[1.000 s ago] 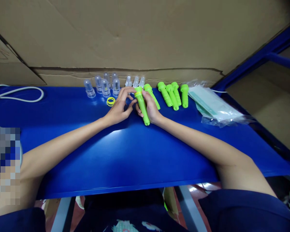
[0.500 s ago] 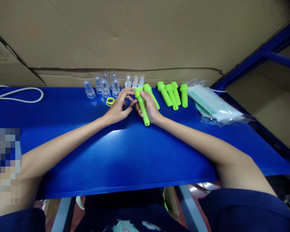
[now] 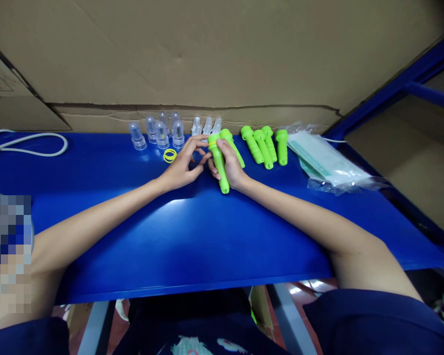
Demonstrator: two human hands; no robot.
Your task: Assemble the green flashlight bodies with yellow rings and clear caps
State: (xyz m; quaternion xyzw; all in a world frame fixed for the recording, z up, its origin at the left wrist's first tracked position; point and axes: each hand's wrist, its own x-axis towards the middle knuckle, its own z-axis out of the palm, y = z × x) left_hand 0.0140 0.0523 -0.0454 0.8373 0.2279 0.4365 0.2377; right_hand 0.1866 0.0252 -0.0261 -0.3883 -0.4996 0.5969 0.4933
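My right hand [image 3: 232, 166] is wrapped round a bright green flashlight body [image 3: 219, 165], held tilted over the blue table [image 3: 192, 231]. My left hand [image 3: 183, 165] has its fingertips pinched at the wide head end of that same body, where a yellow ring sits. Two loose yellow rings [image 3: 169, 155] lie just left of my left hand. A second green body [image 3: 232, 146] lies behind my right hand. Several more green bodies [image 3: 265, 142] lie in a row to the right. Clear plastic caps [image 3: 162, 131] stand in a group behind my left hand.
A clear plastic bag with white and green contents [image 3: 327, 160] lies at the right end of the table. A white cable [image 3: 29, 143] loops at the far left. Cardboard [image 3: 207, 54] walls the back. A blue frame rail [image 3: 399, 84] runs along the right.
My left fingertips have shifted slightly around the head of the held green body. Both hands stay in almost the same place.
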